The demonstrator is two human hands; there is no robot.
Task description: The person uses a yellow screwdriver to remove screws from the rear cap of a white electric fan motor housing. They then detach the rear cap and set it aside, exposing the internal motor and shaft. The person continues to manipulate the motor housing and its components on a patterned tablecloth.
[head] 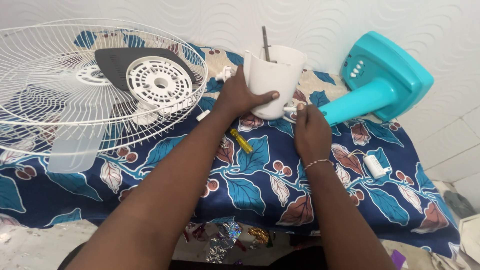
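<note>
Two hands work at the white motor housing (272,82), upright beside the teal stand (380,85). Left hand (240,95) wraps it, fingers spread; right hand (310,130) pinches a white plug (290,108) at its base. Tugging could tip it. Its inside is hidden.

This looks like a room in a home, used for a bit of repair work rather than a fitted workshop. The work surface is a table covered with a dark blue cloth (250,195) printed with teal leaves and red berries (a household covering, not a bench top). Behind it runs a white wall (210,22) with a raised wavy pattern, meeting pale tiles (450,145) at the right. A taken-apart household fan lies spread out: white wire grille (60,75), teal base (385,75), yellow-handled screwdriver (241,141)
</note>
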